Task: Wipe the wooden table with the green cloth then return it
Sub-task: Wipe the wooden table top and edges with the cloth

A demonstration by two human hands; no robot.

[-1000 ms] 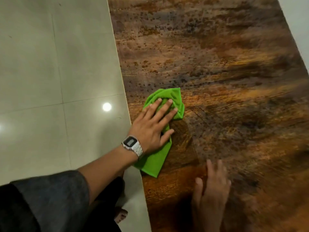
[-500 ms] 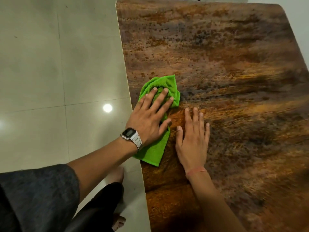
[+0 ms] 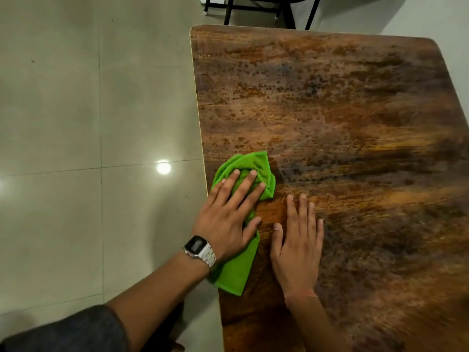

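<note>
Left hand [image 3: 225,224] flat on green cloth [image 3: 238,268]; right hand [image 3: 297,247] hardly moved.

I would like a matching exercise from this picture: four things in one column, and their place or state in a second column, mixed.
1. left hand
2. right hand
3. green cloth
4. wristwatch

a. hangs partly over the table's left edge
b. flat on bare wood
c. strapped on the left wrist
d. pressing on the cloth

Pairs: 1-d, 2-b, 3-a, 4-c
</note>
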